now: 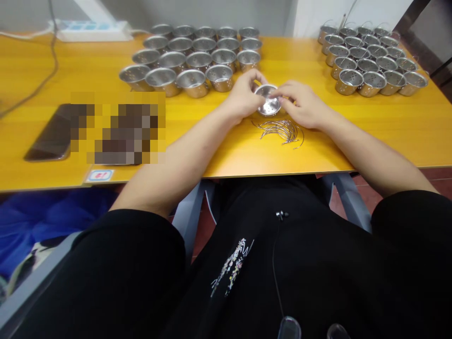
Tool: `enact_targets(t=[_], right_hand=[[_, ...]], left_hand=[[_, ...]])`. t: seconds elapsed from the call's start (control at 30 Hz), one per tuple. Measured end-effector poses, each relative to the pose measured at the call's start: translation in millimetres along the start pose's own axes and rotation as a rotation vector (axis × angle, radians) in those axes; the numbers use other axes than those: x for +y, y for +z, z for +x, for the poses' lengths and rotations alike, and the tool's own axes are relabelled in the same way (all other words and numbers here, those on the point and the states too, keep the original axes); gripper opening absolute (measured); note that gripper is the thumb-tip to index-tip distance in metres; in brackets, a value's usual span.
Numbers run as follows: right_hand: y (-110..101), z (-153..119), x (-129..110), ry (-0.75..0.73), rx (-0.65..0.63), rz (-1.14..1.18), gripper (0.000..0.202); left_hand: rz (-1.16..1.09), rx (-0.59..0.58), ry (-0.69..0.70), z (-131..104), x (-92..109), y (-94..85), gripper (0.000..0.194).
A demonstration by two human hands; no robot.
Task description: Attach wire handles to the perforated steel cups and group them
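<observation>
At the yellow tabletop [231,157]: one perforated metal cup [270,107], just beyond a bundle of curved wires [282,131]. Left hand [243,95]: thumb and fingers closed on the cup's rim. Right hand [303,103]: fingers bent at the opposite rim; whether they pinch anything, cannot tell.

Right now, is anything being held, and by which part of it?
A cup, by the left side of its rim, in the left hand. The right hand is at the rim's right side; whether it grips too cannot be told.
</observation>
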State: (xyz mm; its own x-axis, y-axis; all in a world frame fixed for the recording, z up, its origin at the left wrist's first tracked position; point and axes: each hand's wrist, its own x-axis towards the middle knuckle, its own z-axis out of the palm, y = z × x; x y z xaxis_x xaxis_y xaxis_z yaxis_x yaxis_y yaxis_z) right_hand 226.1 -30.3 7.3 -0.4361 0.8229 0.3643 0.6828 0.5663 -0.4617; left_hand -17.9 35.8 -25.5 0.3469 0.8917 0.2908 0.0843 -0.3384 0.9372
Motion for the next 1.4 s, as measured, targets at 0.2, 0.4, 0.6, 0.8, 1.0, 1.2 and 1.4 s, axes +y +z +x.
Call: enact_targets(t=[0.2,0.4,0.6,0.8,1.0,1.2,1.4], right_hand=[[4.3,-0.8,2.2,-0.024,-0.042,-0.023,0.036],[4.1,-1.0,-1.5,-0.023,-0.024,-0.037,0.04],[0.5,-5.9,-11.7,0.0,-0.018,-0.018,0.043],[-0.2,-7.6,-13.8,-0.003,-0.006,0.0,0.043],[2.2,-2.2,-8.1,-0.016,-0.038,-0.035,0.034],[2.5,-0.9,-2.8,-0.016,-0.068,-0.026,0.024],[5.4,1.6,2.6,0.031,-0.052,0.093,0.017]], left_hand=[[-0.074,0.025,0.06,-4.0,11.0,8.4,0.037],[-0.059,0.077,0.016,-3.7,13.8,15.6,0.027],[-0.048,0.068,0.048,0.0,8.3,16.1,0.025],[-0.05,0.079,0.037,0.4,7.7,13.3,0.026],[-0.109,0.037,0.09,0.6,5.3,13.4,0.029],[-0.096,0.025,0.043,0.1,9.1,16.2,0.027],[-0.081,0.03,0.073,-2.3,10.6,19.5,0.043]])
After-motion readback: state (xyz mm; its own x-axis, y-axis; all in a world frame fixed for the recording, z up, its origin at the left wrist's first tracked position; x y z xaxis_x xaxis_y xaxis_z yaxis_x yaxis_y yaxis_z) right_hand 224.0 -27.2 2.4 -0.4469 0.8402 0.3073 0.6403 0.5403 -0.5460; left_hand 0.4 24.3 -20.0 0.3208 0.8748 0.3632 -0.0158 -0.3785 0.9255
